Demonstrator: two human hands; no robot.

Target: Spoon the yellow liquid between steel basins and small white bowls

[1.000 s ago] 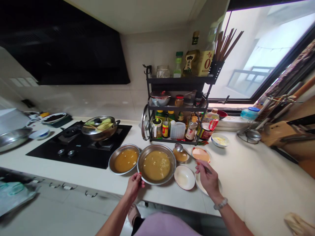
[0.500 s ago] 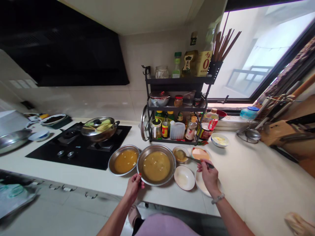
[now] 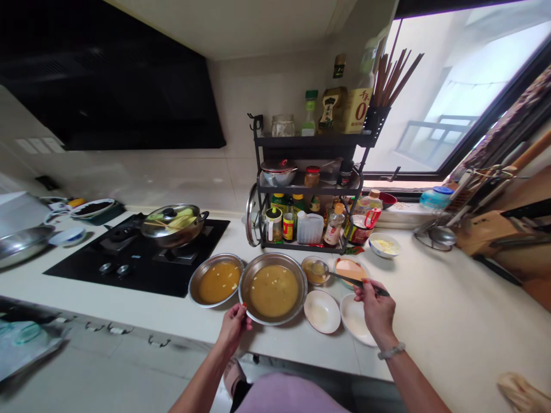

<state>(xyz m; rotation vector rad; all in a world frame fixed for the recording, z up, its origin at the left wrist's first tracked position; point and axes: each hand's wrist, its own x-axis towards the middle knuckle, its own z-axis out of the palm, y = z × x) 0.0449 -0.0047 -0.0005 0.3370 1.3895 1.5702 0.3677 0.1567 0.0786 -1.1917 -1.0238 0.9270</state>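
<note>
Left hand: the left hand is at the near-left rim of the broad, round silver steel bowl of brown liquid with pale bits; its grip is nearly closed, thumb and fingers pinching the edge, presumably to steady it.

Right hand: the right hand has its grip closed around the dark handle of a long metal spoon, well back from the scoop, which probably keeps the fingers clear of liquid.

Spoon: slanted down leftward, its scoop within the outline of the small round pale bowl of brownish liquid; whether it touches the liquid cannot be told.

Steel bowls: the broad one stands on the white table between the small pale bowl and a smaller silver steel bowl of orange-brown liquid; such closeness likely shortens the spoon's reach.

Dishes: a shallow white dish with a thin dark rim and a plain white plate lie before the right hand, apparently within easy reach.
</note>
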